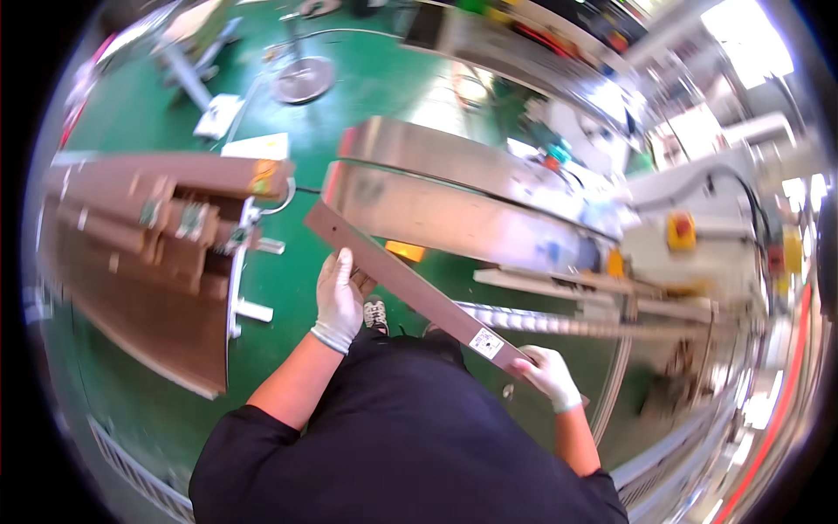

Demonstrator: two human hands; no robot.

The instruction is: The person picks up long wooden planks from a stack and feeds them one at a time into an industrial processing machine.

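Brown and flat, a bar [410, 282] slanting across frame centre is pinched by fingers of the left hand [339, 299] and right hand [550, 377].

Green floor [271, 345]: round metal base [303, 82] on it. Brown-topped table [157, 319] left: blurred brown pieces [209, 229] on top.

On my feed I can read no words or numbers. The one clear label is a white square label [485, 343] with a black, code-like pattern, stuck on the face of the long brown bar [410, 286], near that bar's right end. Left of the bar, a yellow-orange patch [264, 175] on the brown table [157, 323] is too blurred for me to make out.
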